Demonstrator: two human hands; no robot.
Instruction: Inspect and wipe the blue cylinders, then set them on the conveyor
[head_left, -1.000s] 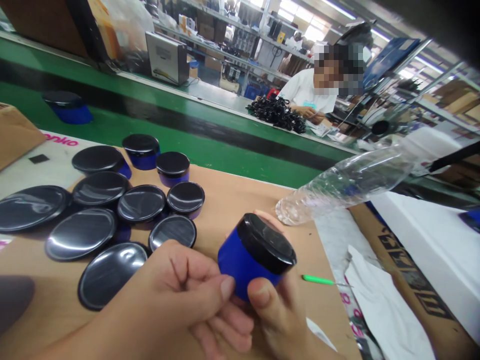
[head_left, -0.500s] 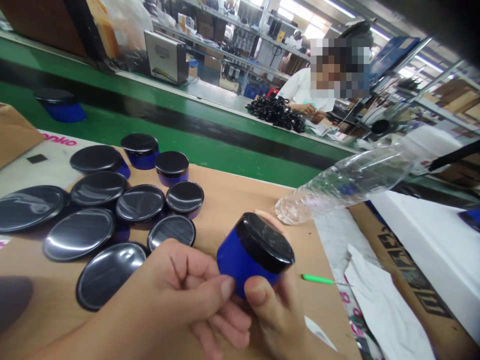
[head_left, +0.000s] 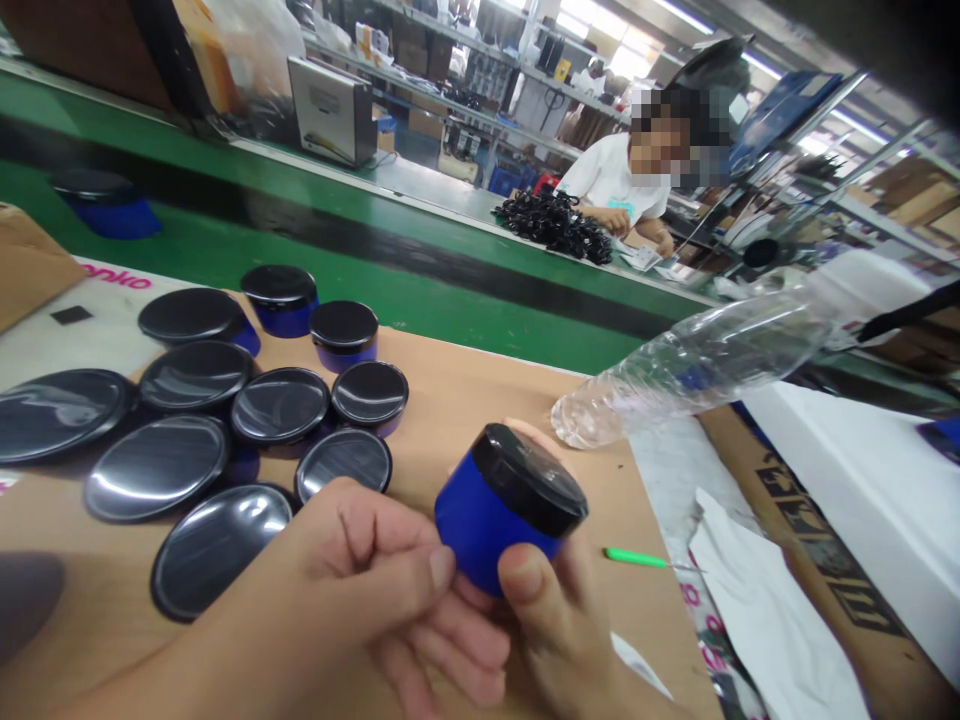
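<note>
Blue round plastic jar with black lid (head_left: 499, 505) | left hand (head_left: 360, 590) and right hand (head_left: 559, 625) fingers closed on it, tilted | step: checking; next needs a gentle turn

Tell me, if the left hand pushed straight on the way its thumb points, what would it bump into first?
Nothing new: the left hand already touches the round blue plastic jar with a black lid, thumb on its side.

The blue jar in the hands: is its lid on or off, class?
On. The black lid sits flush over the blue jar, held tilted between the left hand and right hand.
</note>
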